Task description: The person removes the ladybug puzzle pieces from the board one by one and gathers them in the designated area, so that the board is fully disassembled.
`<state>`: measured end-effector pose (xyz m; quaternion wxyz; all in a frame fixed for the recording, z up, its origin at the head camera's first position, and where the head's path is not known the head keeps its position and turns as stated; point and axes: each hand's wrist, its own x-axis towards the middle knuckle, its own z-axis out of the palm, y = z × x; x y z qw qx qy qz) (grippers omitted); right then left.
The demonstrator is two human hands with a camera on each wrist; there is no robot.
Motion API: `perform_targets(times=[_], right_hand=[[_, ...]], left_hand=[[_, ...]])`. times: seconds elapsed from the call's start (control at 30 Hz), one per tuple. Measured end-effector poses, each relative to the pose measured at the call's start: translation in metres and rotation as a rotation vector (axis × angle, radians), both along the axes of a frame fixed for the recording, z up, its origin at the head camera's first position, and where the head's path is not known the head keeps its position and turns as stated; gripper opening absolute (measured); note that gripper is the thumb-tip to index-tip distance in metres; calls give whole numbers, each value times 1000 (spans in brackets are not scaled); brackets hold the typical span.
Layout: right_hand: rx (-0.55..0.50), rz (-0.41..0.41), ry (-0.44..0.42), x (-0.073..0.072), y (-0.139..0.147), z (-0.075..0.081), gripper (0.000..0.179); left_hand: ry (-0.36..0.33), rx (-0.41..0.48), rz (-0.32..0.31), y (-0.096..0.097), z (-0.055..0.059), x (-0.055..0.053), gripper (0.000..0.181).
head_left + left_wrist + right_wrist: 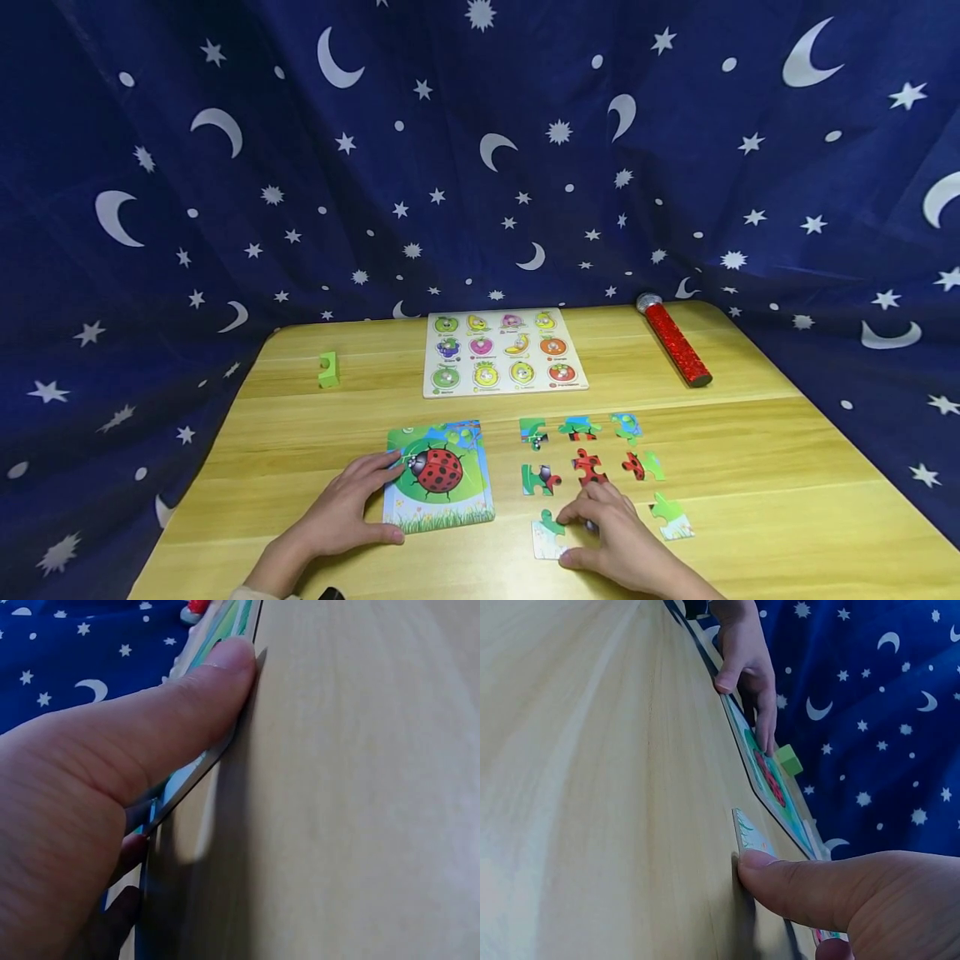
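A square ladybug puzzle board (472, 500) lies on the table, with a complete ladybug picture. My left hand (341, 508) rests at its left side, fingers reaching onto the left edge and thumb at the near left corner. In the left wrist view the left thumb (172, 720) touches the board's edge. My right hand (615, 537) pinches a white-and-green corner puzzle piece (546, 546) between thumb and fingers. In the right wrist view, the right thumb (780, 881) lies against this piece (746, 834). Another piece is mostly hidden under that hand.
Several loose puzzle pieces lie in rows right of the board, including a red spotted one (588, 462) and a grass one (672, 518). Behind are a fruit peg board (498, 387), a green block (330, 371) and a red glittery microphone (678, 346). A starry curtain (450, 167) hangs behind.
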<state>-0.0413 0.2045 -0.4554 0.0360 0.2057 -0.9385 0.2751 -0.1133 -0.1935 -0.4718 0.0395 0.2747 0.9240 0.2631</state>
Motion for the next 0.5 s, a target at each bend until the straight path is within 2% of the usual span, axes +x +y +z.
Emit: perform_targets(times=[0.23, 0.5], right_hand=[[9, -3, -19, 0, 1, 1, 34], [1, 6, -20, 0, 1, 1, 35]], left_hand=[[-4, -9, -38, 0, 2, 0, 90], [-59, -13, -36, -2, 5, -1, 93]])
